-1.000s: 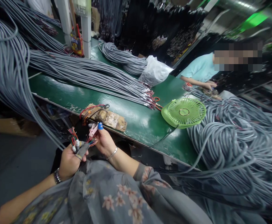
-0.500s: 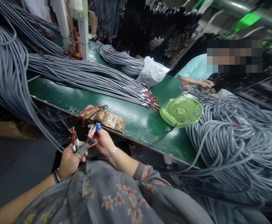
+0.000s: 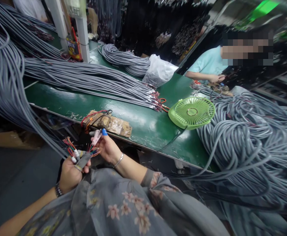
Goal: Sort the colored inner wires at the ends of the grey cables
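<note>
My left hand (image 3: 70, 173) is closed around several grey cable ends (image 3: 83, 160), whose thin coloured wires fan out above the fist. White sleeves (image 3: 74, 155) sit on some of the cables. Close beside it on the right, my right hand (image 3: 109, 149) pinches a small pinkish-white tool (image 3: 97, 137) between thumb and fingers, near the wire tips. A blue cover is on one fingertip of that hand. Just beyond the hands, a worn wooden block (image 3: 111, 124) with red and black wires lies at the green table's (image 3: 143, 126) front edge.
A green fan (image 3: 192, 112) stands on the table, left of a large heap of grey cables (image 3: 241, 141). Long cable bundles (image 3: 89, 78) lie across the table. Further back are a plastic bag (image 3: 159, 70) and a person in a light blue top (image 3: 208, 62).
My left hand has moved slightly left and down with the cables, and their coloured wires have spread apart. My right hand still holds the tool, its fingers a little more spread.
</note>
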Demonstrator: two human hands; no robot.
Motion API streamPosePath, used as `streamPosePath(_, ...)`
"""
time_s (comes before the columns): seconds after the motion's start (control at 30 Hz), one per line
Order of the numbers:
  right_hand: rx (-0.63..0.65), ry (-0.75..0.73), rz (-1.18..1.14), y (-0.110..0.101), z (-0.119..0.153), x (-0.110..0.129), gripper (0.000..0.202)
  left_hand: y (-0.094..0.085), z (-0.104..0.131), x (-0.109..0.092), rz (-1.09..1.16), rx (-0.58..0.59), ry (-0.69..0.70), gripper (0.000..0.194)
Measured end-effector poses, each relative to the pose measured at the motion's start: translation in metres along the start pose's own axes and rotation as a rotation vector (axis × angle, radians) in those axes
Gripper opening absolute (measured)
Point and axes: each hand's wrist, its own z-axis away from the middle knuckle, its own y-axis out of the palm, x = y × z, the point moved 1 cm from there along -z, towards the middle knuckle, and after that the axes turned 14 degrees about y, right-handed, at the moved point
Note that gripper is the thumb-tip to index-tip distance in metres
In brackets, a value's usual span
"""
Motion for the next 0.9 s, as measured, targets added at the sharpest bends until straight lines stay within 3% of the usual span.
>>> streamPosePath(0.27,0.041,-0.073,0.100,-0.009,0.002,0.002,0.039,-0.001,0.002,-0.003,0.049,-0.031,0.013,0.035)
streamPosePath(0.47,0.136,0.049,0.378,-0.015,0.014,0.000,0.050,0.002,-0.001,-0.007,-0.051,-0.008,0.035,0.037)
streamPosePath(0.63,0.072,0.014,0.447,-0.015,0.017,-0.005,0.051,-0.001,-0.001,-0.002,-0.091,0.030,-0.018,0.035)
streamPosePath(0.9,0.080,-0.015,0.567,-0.015,0.020,-0.007,0.045,-0.002,-0.001,-0.007,-0.175,0.256,-0.047,0.028)
